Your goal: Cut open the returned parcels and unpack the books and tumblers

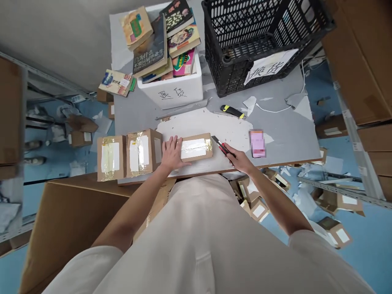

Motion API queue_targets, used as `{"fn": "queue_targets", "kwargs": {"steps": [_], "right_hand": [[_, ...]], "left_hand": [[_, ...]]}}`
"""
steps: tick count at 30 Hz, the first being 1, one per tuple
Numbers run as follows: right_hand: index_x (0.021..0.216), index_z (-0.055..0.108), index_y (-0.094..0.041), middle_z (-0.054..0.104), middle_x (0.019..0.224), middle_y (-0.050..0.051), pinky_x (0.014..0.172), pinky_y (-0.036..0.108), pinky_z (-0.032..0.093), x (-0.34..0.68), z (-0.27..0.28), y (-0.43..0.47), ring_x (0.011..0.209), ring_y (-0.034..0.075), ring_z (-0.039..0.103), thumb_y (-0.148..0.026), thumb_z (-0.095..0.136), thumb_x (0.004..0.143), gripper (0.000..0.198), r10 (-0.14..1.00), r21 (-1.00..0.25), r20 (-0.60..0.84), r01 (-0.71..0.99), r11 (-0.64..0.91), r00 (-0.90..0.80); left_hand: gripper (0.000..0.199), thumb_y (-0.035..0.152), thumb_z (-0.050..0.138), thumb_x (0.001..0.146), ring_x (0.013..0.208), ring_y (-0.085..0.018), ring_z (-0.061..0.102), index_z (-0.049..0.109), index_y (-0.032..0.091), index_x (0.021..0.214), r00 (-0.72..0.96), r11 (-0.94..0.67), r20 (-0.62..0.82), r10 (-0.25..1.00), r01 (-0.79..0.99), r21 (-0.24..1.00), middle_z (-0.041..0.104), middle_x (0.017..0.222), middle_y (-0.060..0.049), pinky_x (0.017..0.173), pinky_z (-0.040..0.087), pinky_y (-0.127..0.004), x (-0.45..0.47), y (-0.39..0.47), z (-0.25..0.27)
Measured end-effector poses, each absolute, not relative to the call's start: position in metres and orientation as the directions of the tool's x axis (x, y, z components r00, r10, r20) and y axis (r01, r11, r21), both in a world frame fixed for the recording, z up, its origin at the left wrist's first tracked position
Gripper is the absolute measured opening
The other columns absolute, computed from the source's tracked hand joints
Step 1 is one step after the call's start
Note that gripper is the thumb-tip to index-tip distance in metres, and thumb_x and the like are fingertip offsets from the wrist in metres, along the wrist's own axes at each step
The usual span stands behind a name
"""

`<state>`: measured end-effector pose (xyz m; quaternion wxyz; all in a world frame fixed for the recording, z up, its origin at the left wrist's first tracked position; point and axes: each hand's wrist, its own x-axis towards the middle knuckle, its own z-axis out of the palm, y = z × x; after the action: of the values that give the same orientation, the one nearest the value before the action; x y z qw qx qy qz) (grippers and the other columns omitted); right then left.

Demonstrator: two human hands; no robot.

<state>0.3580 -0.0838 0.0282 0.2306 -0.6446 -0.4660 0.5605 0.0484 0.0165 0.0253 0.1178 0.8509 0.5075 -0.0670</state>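
Observation:
A small cardboard box (196, 148), taped and with a white label on top, lies at the table's front edge. My left hand (172, 153) rests on its left end with the fingers stretched out. In my right hand (235, 158) is a box cutter (223, 148) with a dark handle and red parts, the fingers wrapped around it. Its tip points up and left, close to the box's taped right end; whether it touches cannot be made out. Two more taped boxes stand to the left, one (143, 151) near my left hand and another (110, 158) beyond it.
A yellow-and-black utility knife (233, 111) and a phone (257, 143) lie on the grey table (288, 139). Behind stand a white bin (180, 93) heaped with books and a black crate (220, 73). A large open carton (76, 212) is at lower left; discarded boxes (259, 209) litter the floor.

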Motion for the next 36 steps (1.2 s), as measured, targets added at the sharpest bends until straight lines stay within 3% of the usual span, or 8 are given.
{"fn": "queue_targets", "kwargs": {"steps": [7,11,15,18,23,27,31,36], "right_hand": [[0.15,0.03,-0.03,0.064,0.083,-0.001,0.052,0.018,0.046,0.354,0.036,-0.069,0.053,0.006,0.051,-0.024,0.043,0.093,0.059,0.847,-0.79,-0.521,0.432,-0.434,-0.102],[0.148,0.035,-0.032,0.069,0.088,-0.001,0.055,0.019,0.044,0.361,0.044,-0.058,0.051,0.006,0.052,-0.022,0.045,0.092,0.057,0.773,-0.766,-0.549,0.563,-0.311,-0.32],[0.145,0.041,-0.033,0.071,0.106,0.001,0.07,0.022,0.046,0.369,0.05,-0.062,0.074,0.012,0.061,-0.022,0.043,0.092,0.054,0.738,-0.757,-0.524,0.628,-0.177,-0.424],[0.144,0.043,-0.033,0.07,0.109,0.002,0.07,0.024,0.047,0.387,0.057,-0.078,0.079,0.015,0.062,-0.027,0.044,0.092,0.052,0.764,-0.755,-0.53,0.615,-0.228,-0.367],[0.146,0.036,-0.03,0.069,0.105,0.006,0.054,0.027,0.05,0.408,0.056,-0.102,0.058,0.01,0.056,-0.044,0.052,0.088,0.061,0.8,-0.795,-0.594,0.212,-0.568,-0.087],[0.12,0.052,-0.023,0.062,0.11,0.007,0.058,0.029,0.054,0.353,0.03,-0.092,0.073,0.014,0.064,-0.057,0.063,0.076,0.056,0.842,-0.831,-0.539,-0.182,-0.526,0.027],[0.111,0.049,-0.025,0.06,0.1,0.002,0.056,0.027,0.053,0.278,0.007,-0.069,0.068,0.012,0.062,-0.057,0.061,0.076,0.049,0.858,-0.818,-0.514,-0.306,-0.487,0.008],[0.11,0.047,-0.023,0.061,0.104,0.003,0.056,0.027,0.051,0.254,0.009,-0.065,0.065,0.01,0.057,-0.051,0.059,0.078,0.044,0.858,-0.833,-0.508,-0.298,-0.466,0.077]], "left_hand": [[0.12,0.079,0.062,0.055,0.138,-0.042,0.028,0.028,0.011,0.147,0.468,-0.448,-0.178,0.865,0.883,0.141,0.037,0.146,-0.023,0.114,0.008,-0.057,0.049,0.015,0.016],[0.116,0.078,0.062,0.055,0.135,-0.042,0.033,0.032,0.012,0.145,0.441,-0.419,-0.148,0.885,0.894,0.16,0.041,0.142,-0.022,0.114,0.011,-0.056,0.049,0.016,0.013],[0.113,0.077,0.062,0.057,0.134,-0.041,0.034,0.033,0.012,0.144,0.438,-0.413,-0.149,0.886,0.894,0.172,0.042,0.141,-0.022,0.114,0.011,-0.055,0.048,0.016,0.013],[0.113,0.078,0.061,0.057,0.134,-0.041,0.033,0.033,0.012,0.145,0.44,-0.415,-0.157,0.884,0.894,0.171,0.042,0.142,-0.022,0.115,0.01,-0.053,0.048,0.014,0.015],[0.112,0.079,0.056,0.063,0.133,-0.042,0.034,0.029,0.011,0.147,0.245,-0.227,-0.148,0.958,0.966,0.127,0.04,0.144,-0.023,0.112,0.016,-0.056,0.068,0.016,0.019],[0.107,0.079,0.049,0.07,0.121,-0.045,0.045,0.027,0.008,0.147,-0.015,0.034,-0.165,0.986,0.993,0.11,0.044,0.139,-0.027,0.097,0.035,-0.058,0.085,0.015,0.022],[0.077,0.054,0.032,0.093,0.108,-0.036,0.056,0.025,0.0,0.147,0.189,-0.114,-0.283,0.94,0.958,0.263,0.059,0.117,-0.026,0.092,0.042,-0.048,0.075,-0.009,0.025],[0.069,0.046,0.036,0.093,0.101,-0.03,0.059,0.025,0.003,0.147,0.245,-0.114,-0.308,0.919,0.914,0.389,0.061,0.108,-0.02,0.086,0.047,-0.043,0.052,-0.045,0.026]]}}
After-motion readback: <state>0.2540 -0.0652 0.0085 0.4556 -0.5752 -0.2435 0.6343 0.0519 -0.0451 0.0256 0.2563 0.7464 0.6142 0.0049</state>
